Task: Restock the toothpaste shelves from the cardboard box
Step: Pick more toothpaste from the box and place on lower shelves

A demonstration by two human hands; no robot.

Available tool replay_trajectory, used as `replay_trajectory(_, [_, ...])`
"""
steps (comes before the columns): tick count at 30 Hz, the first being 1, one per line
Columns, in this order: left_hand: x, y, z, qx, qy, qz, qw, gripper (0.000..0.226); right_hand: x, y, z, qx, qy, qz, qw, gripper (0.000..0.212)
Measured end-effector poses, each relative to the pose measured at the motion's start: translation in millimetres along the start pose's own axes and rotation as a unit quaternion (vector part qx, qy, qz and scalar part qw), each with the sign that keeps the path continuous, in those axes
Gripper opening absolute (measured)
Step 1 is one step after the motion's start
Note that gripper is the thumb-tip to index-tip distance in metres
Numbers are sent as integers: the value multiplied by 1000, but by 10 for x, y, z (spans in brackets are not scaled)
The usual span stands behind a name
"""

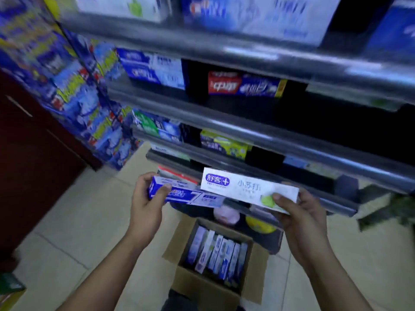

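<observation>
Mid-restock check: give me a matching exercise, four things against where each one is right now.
Things:
1 blue carton
2 white carton
3 cardboard box
4 red carton

Places:
A on the floor
B in the right hand
C on a shelf
D in the left hand

Pairs: 1-D, 2-B, 3-A, 4-C.

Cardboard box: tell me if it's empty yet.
Not empty: the cardboard box has its flaps open, and a row of toothpaste cartons stands inside.
</observation>
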State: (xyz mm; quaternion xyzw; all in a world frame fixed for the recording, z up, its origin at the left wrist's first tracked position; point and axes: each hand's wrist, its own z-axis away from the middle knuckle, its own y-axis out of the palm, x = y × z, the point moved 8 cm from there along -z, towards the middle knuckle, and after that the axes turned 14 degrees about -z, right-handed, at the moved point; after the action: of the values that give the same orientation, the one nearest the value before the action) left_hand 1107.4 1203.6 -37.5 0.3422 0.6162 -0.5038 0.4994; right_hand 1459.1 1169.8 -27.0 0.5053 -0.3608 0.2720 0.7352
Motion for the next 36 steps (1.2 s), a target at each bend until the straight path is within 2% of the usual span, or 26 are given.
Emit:
replay_trajectory(4, [-825,-365,-193,-161,80,-16,984,38,535,468,115,41,-50,15,998,54])
replay_trajectory(6, [-1184,-478,-337,-180,118,-17,976,34,744,676,145,46,-76,3,996,51])
replay_trajectory(8, [-1424,-525,-554,-149,122,-8,981,27,893,875,150,50,-102,-15,993,46])
replay_trajectory(10, [-1594,-502,-771,-83,107,-7,991,24,980,1067,136,57,-122,-32,990,45])
replay_trajectory(13, [-1830,-472,-968,32,109,-44,993,32,1058,1427,97,69,-154,-42,985,55])
replay_trajectory(16, [-1970,-561,-1106,121,115,-89,982,41,1051,1861,53,86,-176,-48,980,52])
replay_trajectory(19, [-2098,-732,-1258,182,129,-60,973,52,991,2294,23,99,-202,-43,974,55])
replay_trajectory(24, [-2277,-1160,-1594,198,167,0,966,61,953,2917,39,80,-300,7,950,46])
replay_trajectory(28, [-2430,-1539,-2004,145,198,39,969,63,1046,3399,68,45,-424,116,897,53])
replay_trajectory(32, [-2590,-1748,-2313,119,214,61,968,55,1052,3732,-49,19,-469,146,871,58])
replay_trajectory(36, [-2711,-1779,-2464,135,231,56,962,59,1052,3875,-249,-21,-452,107,885,46])
